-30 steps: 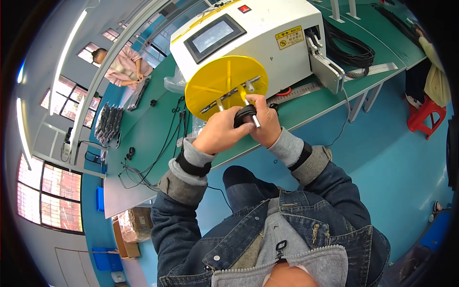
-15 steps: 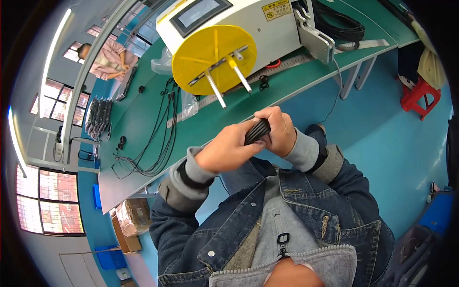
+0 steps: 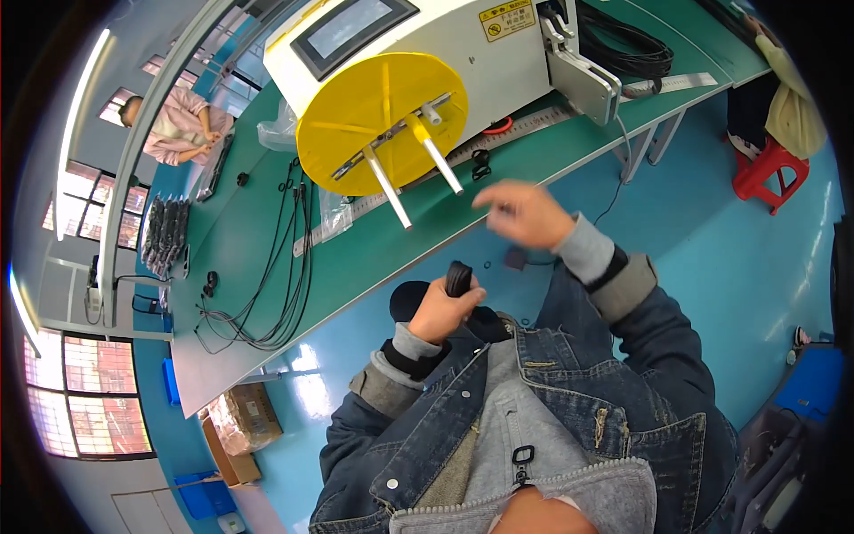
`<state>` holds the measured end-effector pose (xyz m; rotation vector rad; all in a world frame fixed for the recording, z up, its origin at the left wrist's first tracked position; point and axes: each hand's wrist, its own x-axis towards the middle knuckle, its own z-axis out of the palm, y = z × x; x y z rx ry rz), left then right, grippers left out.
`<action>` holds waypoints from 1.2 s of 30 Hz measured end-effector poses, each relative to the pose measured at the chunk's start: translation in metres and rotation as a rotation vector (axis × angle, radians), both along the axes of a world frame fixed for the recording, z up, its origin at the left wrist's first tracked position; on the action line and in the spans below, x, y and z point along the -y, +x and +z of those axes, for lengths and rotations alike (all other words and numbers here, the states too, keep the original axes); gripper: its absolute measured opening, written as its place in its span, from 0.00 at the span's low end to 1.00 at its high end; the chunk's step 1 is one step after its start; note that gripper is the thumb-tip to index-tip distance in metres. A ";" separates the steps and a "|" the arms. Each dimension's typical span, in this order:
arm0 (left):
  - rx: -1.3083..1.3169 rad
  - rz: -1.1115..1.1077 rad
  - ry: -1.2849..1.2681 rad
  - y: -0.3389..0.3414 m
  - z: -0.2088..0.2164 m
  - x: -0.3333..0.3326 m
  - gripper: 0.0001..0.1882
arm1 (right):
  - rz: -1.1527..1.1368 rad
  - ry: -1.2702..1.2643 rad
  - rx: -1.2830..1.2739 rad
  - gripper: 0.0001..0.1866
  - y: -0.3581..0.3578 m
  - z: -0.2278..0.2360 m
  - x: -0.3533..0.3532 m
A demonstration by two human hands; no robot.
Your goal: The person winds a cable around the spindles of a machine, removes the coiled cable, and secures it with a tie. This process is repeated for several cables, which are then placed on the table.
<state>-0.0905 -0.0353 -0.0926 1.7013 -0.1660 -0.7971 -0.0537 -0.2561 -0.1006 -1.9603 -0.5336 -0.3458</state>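
My left hand (image 3: 438, 313) is closed around a coiled bundle of black cable (image 3: 458, 279), held low in front of my body below the table's front edge. Its top pokes out above my fingers. My right hand (image 3: 531, 215) is raised apart from the bundle, by the table edge. Motion blurs its fingers, so I cannot make out whether they hold anything. Just beyond it on the green table (image 3: 374, 233) lies a small black looped piece (image 3: 481, 165). The winding machine's yellow disc (image 3: 391, 107) with two metal rods stands farther off.
Several loose black cables (image 3: 283, 285) lie at the table's left. A steel ruler (image 3: 365, 206) runs under the machine (image 3: 498, 62). A thick black cable coil (image 3: 623, 49) rests behind right. One person (image 3: 182, 129) works far left, another sits on a red stool (image 3: 772, 173).
My right hand has let go of the cable bundle and moved up towards the table. The left hand has drawn the bundle down, closer to my body. The view has shifted slightly.
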 end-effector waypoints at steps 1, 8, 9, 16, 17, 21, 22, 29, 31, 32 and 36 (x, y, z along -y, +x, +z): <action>-0.006 -0.002 -0.002 0.003 -0.001 0.004 0.06 | -0.273 -0.058 0.153 0.11 0.020 -0.013 0.006; 0.106 0.313 -0.212 0.051 0.010 0.035 0.09 | -0.327 -0.210 0.127 0.05 0.074 -0.027 0.006; 0.099 0.316 -0.213 0.058 0.006 0.040 0.09 | -0.324 -0.214 0.121 0.05 0.073 -0.025 0.004; 1.163 0.333 0.188 0.110 -0.018 0.072 0.14 | -0.189 0.031 -0.325 0.11 0.070 -0.007 0.007; 1.162 0.326 0.186 0.111 -0.020 0.074 0.14 | -0.196 0.034 -0.326 0.11 0.070 -0.009 0.010; 1.077 0.252 0.279 0.120 -0.024 0.071 0.18 | -0.281 0.024 -0.252 0.11 0.077 -0.022 0.023; 1.020 0.247 0.313 0.123 -0.022 0.068 0.19 | -0.329 0.177 -0.294 0.10 0.079 -0.020 0.027; 0.842 0.134 0.275 0.116 -0.009 0.056 0.18 | -0.361 0.637 -0.418 0.11 0.060 -0.016 0.024; 0.784 0.223 0.149 0.112 -0.008 0.050 0.17 | -0.490 0.514 -0.239 0.11 0.057 -0.017 0.023; 0.753 0.268 0.086 0.109 -0.008 0.047 0.16 | -0.553 0.450 -0.150 0.11 0.056 -0.017 0.022; 0.710 0.391 -0.105 0.095 -0.005 0.040 0.12 | -0.395 0.140 -0.150 0.10 0.057 -0.014 0.009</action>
